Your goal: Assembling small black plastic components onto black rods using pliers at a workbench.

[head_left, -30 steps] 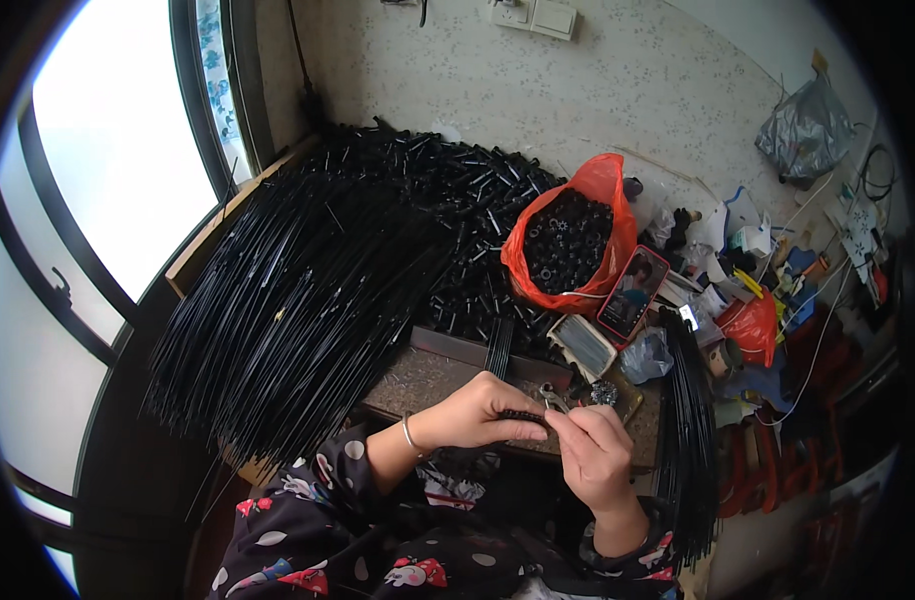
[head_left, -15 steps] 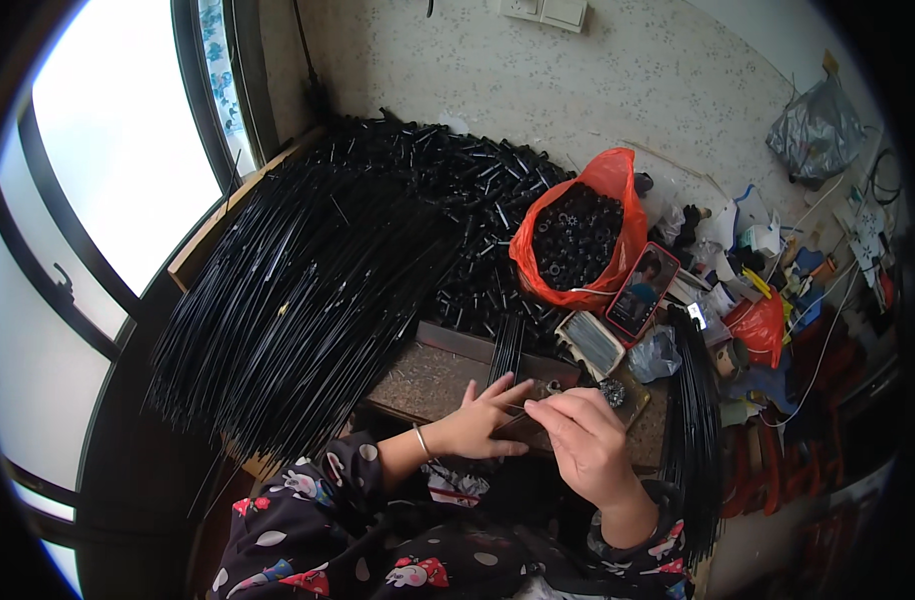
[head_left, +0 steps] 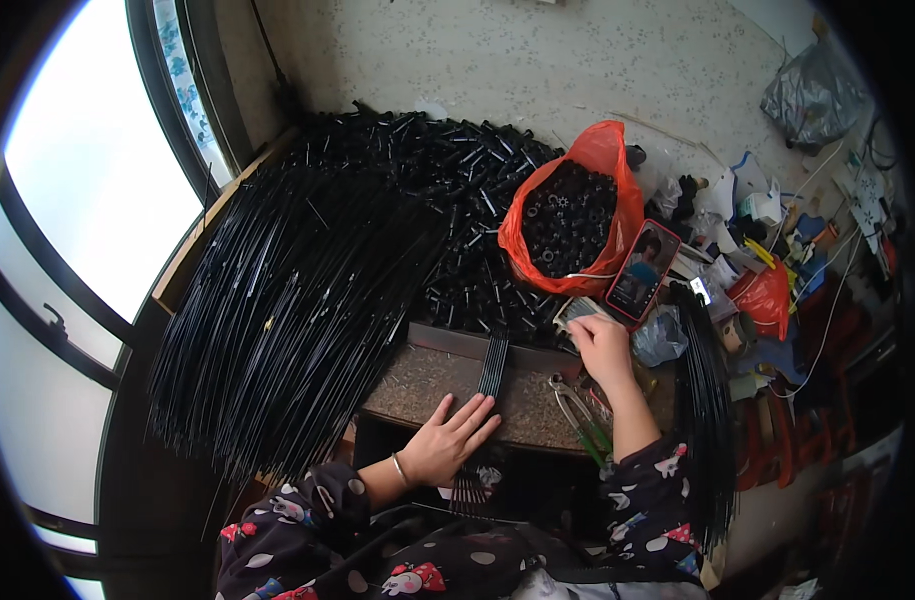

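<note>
Dozens of long thin black rods (head_left: 278,320) are lying heaped over the left end of the surface (head_left: 428,385), their near tips overhanging its front edge. Short black pieces (head_left: 448,150) are piling up along the back edge, from the back left corner toward the middle. Left hand (head_left: 443,445) is resting flat at the front edge, fingers extended and unclenched, fingertips touching a narrow row of dark rods (head_left: 495,365). That row is crossing a raised strip (head_left: 448,340) and running toward the front edge, with ends showing past the hand. Red bag (head_left: 606,148) is standing open behind the strip, holding small round black parts (head_left: 570,225). Pliers (head_left: 588,430) with green handles are lying at the front edge, right of the row. Right hand (head_left: 603,350) is bending over a small box (head_left: 574,309), fingers curled; cannot tell whether they are grasping anything. Phone (head_left: 642,272) is leaning just behind it. Another black bundle (head_left: 708,430) is hanging down by the right edge.
</note>
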`<state>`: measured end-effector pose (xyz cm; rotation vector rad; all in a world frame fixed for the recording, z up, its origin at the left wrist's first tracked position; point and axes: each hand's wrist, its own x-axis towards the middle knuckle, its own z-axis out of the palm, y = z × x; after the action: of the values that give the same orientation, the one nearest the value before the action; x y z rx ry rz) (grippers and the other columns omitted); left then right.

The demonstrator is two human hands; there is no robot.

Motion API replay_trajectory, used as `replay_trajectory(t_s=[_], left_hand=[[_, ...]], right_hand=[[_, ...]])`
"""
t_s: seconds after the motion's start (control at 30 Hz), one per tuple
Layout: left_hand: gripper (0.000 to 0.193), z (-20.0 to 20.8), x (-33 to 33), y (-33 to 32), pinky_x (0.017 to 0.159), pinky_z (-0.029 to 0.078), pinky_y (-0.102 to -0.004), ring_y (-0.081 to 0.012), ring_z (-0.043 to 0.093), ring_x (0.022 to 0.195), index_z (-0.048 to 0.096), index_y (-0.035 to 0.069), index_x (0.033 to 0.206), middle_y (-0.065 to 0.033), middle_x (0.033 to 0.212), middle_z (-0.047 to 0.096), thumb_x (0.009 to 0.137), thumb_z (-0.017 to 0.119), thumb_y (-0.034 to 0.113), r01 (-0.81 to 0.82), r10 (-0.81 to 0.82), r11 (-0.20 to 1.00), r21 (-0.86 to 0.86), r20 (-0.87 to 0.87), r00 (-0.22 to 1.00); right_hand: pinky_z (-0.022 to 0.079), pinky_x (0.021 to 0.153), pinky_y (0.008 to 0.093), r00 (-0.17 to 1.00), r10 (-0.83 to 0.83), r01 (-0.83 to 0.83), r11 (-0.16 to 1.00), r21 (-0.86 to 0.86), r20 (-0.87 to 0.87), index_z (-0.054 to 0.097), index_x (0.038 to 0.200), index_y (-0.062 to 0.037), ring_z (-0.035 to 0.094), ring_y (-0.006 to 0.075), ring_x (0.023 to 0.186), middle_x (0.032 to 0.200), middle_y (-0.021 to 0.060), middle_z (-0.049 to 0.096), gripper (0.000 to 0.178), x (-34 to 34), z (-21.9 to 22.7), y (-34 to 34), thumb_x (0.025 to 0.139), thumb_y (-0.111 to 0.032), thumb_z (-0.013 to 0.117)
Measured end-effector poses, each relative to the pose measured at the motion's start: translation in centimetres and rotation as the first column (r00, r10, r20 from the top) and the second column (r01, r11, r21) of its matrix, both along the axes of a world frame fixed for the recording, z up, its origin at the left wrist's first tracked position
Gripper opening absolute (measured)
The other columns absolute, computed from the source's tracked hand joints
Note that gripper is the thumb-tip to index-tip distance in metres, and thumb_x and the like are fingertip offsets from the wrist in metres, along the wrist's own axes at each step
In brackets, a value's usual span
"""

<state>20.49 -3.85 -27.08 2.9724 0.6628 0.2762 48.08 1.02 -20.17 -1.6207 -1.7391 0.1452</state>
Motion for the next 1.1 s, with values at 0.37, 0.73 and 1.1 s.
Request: replay_trajectory(t_s=[0.37,0.73,1.1], left_hand=[[0.063,0.2,-0.6,0.8,0.105,0.018,-0.0474,-0.0295,0.024,0.132,0.024,0.003,0.137,-0.0165,0.143,0.024,0.083,0.042,0.029,0.016,-0.011,0.993,-0.117,0.048,0.999],[0.076,1.0,-0.4,1.1,0.106,0.016,-0.0447,-0.0297,0.019,0.134,0.022,0.002,0.138,-0.0173,0.143,0.021,0.078,0.049,0.038,0.022,-0.017,0.979,-0.203,0.029,0.999],[0.082,0.9,-0.1,1.0,0.105,0.019,-0.0444,-0.0293,0.023,0.132,0.026,0.003,0.136,-0.0166,0.142,0.025,0.075,0.051,0.051,0.015,-0.012,0.989,-0.148,0.021,1.000]], right_hand=[[0.043,0.072,0.0378,0.923,-0.114,0.075,0.990,0.121,0.367,0.062,0.076,-0.0033,0.050,0.0279,0.079,0.080,0.0076,0.054,0.006,4.3,-4.8,0.9,0.071,-0.006,0.063],[0.043,0.069,0.0392,0.812,-0.233,0.246,0.968,0.048,0.535,0.060,0.075,-0.0060,0.050,0.0278,0.079,0.077,0.0074,0.054,0.006,2.9,-4.7,2.7,0.075,-0.011,0.056],[0.043,0.064,0.0255,0.963,0.208,-0.248,0.931,-0.267,-0.169,0.061,0.098,0.0001,0.049,0.0150,0.069,0.083,0.0073,0.052,0.043,-4.2,-6.6,5.1,0.062,-0.017,0.077]])
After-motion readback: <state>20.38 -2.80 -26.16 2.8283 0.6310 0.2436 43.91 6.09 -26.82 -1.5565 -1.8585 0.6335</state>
